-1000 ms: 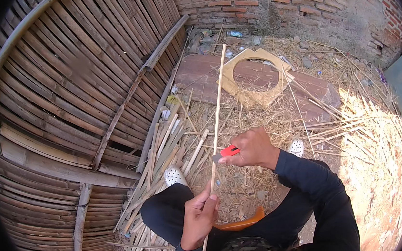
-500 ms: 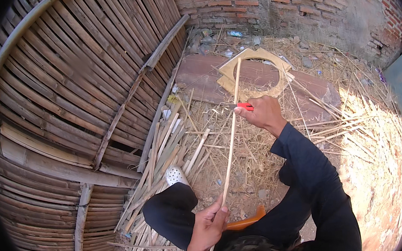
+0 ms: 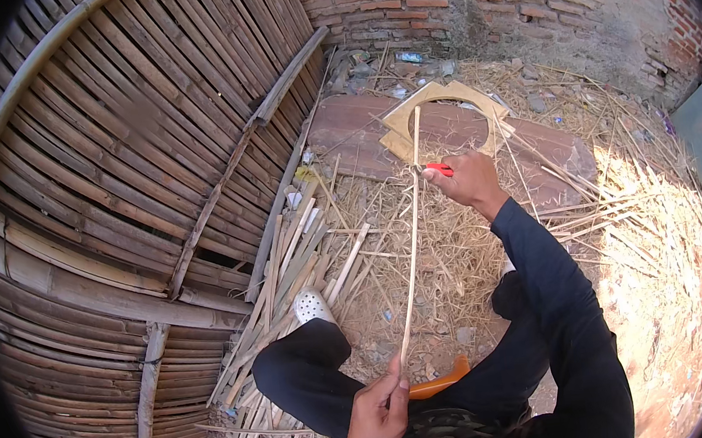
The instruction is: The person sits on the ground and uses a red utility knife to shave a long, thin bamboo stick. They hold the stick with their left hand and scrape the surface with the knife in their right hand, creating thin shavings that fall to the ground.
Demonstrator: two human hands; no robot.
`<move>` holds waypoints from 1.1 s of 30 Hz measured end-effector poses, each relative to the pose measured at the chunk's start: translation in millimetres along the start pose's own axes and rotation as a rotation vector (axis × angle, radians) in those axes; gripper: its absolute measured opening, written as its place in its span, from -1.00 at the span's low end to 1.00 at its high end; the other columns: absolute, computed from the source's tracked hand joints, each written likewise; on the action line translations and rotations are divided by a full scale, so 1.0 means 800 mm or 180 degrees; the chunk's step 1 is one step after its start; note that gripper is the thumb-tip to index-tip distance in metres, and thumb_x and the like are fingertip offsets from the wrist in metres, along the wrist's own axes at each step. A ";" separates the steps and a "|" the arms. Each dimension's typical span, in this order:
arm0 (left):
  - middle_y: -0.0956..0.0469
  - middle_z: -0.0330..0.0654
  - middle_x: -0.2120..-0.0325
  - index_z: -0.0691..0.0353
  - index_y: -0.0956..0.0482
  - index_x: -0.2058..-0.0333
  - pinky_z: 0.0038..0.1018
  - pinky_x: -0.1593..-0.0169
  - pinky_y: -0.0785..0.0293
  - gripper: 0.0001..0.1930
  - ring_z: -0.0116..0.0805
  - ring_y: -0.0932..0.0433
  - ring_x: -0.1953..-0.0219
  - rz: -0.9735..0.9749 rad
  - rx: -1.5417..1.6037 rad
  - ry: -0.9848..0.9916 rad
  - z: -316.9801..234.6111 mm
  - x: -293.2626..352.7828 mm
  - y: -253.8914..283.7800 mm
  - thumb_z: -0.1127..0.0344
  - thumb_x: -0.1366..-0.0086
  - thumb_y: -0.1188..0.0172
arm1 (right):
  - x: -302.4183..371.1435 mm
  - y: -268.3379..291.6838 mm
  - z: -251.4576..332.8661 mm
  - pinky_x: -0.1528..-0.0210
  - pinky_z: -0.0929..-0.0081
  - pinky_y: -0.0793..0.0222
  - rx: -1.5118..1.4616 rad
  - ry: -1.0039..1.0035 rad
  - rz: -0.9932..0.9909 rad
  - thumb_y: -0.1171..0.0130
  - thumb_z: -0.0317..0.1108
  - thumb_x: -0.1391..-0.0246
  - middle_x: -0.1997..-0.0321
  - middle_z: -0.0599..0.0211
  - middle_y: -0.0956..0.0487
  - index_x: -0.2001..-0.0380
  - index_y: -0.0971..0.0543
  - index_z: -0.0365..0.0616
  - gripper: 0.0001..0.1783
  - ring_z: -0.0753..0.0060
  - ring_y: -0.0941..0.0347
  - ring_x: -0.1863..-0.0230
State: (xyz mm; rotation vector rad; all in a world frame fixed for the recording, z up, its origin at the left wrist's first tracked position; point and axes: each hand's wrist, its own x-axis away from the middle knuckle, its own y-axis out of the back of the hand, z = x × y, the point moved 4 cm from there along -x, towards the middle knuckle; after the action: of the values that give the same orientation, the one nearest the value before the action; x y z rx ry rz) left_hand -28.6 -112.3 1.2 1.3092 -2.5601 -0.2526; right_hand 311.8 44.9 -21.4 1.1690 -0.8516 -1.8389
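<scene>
Straw-littered ground (image 3: 491,265); both hands (image 3: 378,415) grip bamboo strip (image 3: 410,247).

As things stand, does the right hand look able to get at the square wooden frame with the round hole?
Probably yes: the right hand, gripping a red-handled tool, hovers just short of the frame with nothing between them.
</scene>
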 end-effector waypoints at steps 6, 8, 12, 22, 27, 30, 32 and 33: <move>-0.33 0.04 0.60 0.43 -0.48 0.28 -0.34 0.45 -0.31 -0.87 -0.21 -0.34 0.57 -0.0086 -0.0285 -0.0314 -0.024 0.023 -0.007 0.46 -0.29 -0.04 | -0.014 0.011 -0.091 0.50 0.07 -0.32 0.0430 -0.0475 -0.0384 0.07 0.43 0.00 0.70 0.01 -0.49 0.67 -0.60 -0.18 -0.20 -0.04 -0.49 0.57; -0.33 0.00 0.61 0.43 -0.49 0.24 -0.37 0.44 -0.30 -0.85 -0.24 -0.33 0.57 0.0043 -0.0348 -0.0192 -0.014 0.030 -0.003 0.46 -0.29 -0.03 | -0.014 0.010 -0.100 0.51 0.03 -0.28 0.0465 -0.0365 -0.0435 0.11 0.44 -0.03 0.73 0.00 -0.45 0.70 -0.57 -0.18 -0.18 -0.06 -0.45 0.59; -0.30 -0.26 0.62 0.38 -0.49 0.04 -0.50 0.44 -0.28 -0.74 -0.46 -0.29 0.55 0.0628 0.0317 -0.0571 -0.020 0.070 -0.016 0.46 -0.32 -0.02 | 0.008 0.016 -0.235 0.15 0.04 -0.41 0.0516 -0.2642 -0.0209 0.15 0.46 -0.03 0.34 -0.16 -0.61 0.40 -0.65 -0.27 -0.12 -0.18 -0.55 0.22; -0.38 -0.36 0.56 0.21 -0.28 -0.24 -0.71 0.57 -0.19 -0.57 -0.69 -0.20 0.66 -0.0049 0.1896 0.0901 0.036 -0.024 0.020 0.42 -0.42 0.05 | 0.018 0.021 -0.086 0.51 0.12 -0.26 -0.0361 -0.1044 0.0685 0.13 0.45 -0.06 0.78 0.06 -0.39 0.77 -0.48 -0.26 -0.12 -0.02 -0.41 0.64; -0.40 -0.33 0.54 0.24 -0.25 -0.25 -0.70 0.58 -0.20 -0.57 -0.68 -0.17 0.69 0.0115 0.2354 0.0917 0.010 -0.064 0.019 0.39 -0.43 0.08 | 0.100 0.024 0.095 0.65 0.24 -0.28 -0.0737 0.1054 0.0634 -0.01 0.46 0.05 0.80 0.22 -0.44 0.74 -0.54 -0.08 -0.24 0.10 -0.39 0.76; -0.40 -0.33 0.54 0.26 -0.26 -0.24 -0.69 0.58 -0.20 -0.58 -0.68 -0.17 0.69 0.0157 0.2355 0.0891 -0.001 -0.069 0.013 0.39 -0.43 0.08 | 0.114 0.024 0.118 0.68 0.30 -0.27 -0.0733 0.1415 0.0525 -0.06 0.48 0.12 0.81 0.28 -0.44 0.76 -0.54 -0.05 -0.25 0.17 -0.40 0.77; -0.39 -0.33 0.55 0.27 -0.26 -0.24 -0.69 0.58 -0.20 -0.58 -0.68 -0.17 0.69 0.0103 0.2343 0.0900 -0.004 -0.070 0.012 0.39 -0.43 0.08 | 0.104 0.024 0.112 0.68 0.33 -0.28 -0.0632 0.1493 0.0431 -0.09 0.48 0.15 0.82 0.30 -0.44 0.79 -0.53 -0.05 -0.26 0.20 -0.42 0.77; -0.39 -0.33 0.55 0.27 -0.25 -0.24 -0.69 0.58 -0.20 -0.57 -0.68 -0.17 0.69 0.0073 0.2343 0.0907 -0.005 -0.071 0.013 0.39 -0.43 0.08 | 0.104 0.021 0.114 0.68 0.34 -0.28 -0.0701 0.1463 0.0372 -0.10 0.48 0.16 0.81 0.30 -0.45 0.80 -0.52 -0.05 -0.26 0.22 -0.42 0.77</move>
State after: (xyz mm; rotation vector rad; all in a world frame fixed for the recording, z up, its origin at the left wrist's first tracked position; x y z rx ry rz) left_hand -3.3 -60.3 -0.5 1.3857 -2.4854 0.8952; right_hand 208.8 -24.3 -8.8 1.2973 -0.4336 -1.4431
